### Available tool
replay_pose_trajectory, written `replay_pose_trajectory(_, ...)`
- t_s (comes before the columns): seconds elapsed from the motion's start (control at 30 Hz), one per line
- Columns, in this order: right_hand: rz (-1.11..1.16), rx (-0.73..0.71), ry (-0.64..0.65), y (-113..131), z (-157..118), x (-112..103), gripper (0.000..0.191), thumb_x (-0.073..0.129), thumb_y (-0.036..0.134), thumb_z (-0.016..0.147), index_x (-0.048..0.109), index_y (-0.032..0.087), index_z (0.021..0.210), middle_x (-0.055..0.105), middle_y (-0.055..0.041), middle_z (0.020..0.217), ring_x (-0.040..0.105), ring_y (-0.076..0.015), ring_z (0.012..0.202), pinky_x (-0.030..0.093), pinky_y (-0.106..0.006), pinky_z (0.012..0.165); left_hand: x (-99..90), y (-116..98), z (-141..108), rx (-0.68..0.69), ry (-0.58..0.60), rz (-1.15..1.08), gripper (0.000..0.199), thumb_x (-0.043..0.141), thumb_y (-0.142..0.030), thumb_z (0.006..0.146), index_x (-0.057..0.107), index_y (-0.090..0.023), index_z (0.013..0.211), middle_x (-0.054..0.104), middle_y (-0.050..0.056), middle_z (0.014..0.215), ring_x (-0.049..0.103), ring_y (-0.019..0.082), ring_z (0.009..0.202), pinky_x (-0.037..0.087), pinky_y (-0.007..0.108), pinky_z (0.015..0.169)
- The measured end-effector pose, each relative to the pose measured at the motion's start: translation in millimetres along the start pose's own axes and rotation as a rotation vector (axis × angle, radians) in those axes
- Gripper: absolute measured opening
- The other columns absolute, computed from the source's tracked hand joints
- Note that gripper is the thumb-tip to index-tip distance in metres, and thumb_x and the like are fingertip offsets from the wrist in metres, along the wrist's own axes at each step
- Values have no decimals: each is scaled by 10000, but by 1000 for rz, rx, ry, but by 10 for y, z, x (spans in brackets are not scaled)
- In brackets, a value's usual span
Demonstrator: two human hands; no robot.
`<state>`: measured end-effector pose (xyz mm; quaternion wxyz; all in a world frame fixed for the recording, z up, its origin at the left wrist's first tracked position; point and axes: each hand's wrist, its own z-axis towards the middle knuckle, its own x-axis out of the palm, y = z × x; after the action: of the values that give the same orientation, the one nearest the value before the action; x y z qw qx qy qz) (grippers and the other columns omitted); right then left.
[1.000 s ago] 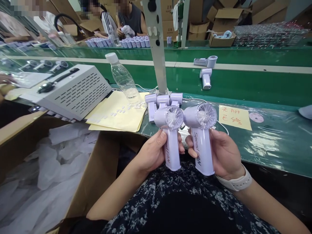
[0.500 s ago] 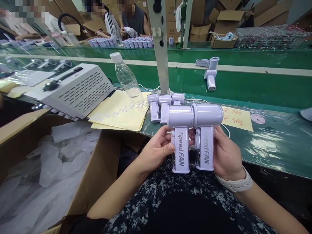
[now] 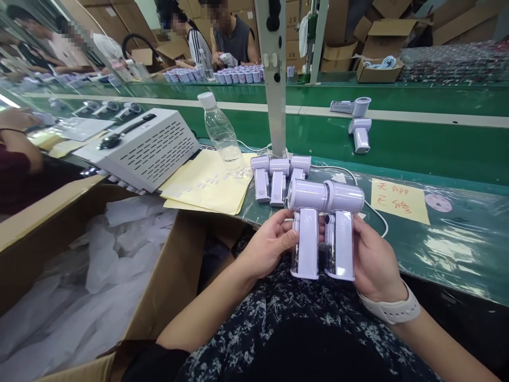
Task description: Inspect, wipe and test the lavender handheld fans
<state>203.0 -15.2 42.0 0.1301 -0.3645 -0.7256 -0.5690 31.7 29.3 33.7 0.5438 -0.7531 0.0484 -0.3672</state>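
Two lilac handheld fans are held side by side above my lap, barrels up and touching, handles hanging down. My left hand (image 3: pixel 274 244) grips the handle of the left fan (image 3: pixel 308 241), thumb on its side. My right hand (image 3: pixel 377 260) wraps round the handle of the right fan (image 3: pixel 342 244) from behind; its fingers are partly hidden. Through the clear side of each handle, dark inner parts show. Just beyond them, three more lilac fans (image 3: pixel 279 183) lie on the green bench (image 3: pixel 461 249).
A plastic bottle (image 3: pixel 225 138) stands on yellow paper (image 3: pixel 199 196), beside a grey vented metal box (image 3: pixel 155 148). At lower left is a carton (image 3: pixel 159 286) of white plastic bags. Two fans (image 3: pixel 361 135) rest on the green conveyor (image 3: pixel 310 127), beyond a metal post (image 3: pixel 274 90). Co-workers sit across.
The two held fans have turned slightly, so the silver lettering seen on their handles before no longer shows, only small faint marks. The camera view has shifted a little to the left.
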Motion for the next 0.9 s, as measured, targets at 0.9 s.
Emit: replay_pose_trajectory(0.9,-783,-886,681,131,-138,-380,785,746,245,830,413,414,1520,652,-53,1395,538,-364,1324,385,-651,1118,-132,-223,-192,945,57,1083,291,663,-171,913,742,-326,1147,733,39,1290,629,257,1295,354,568,1198)
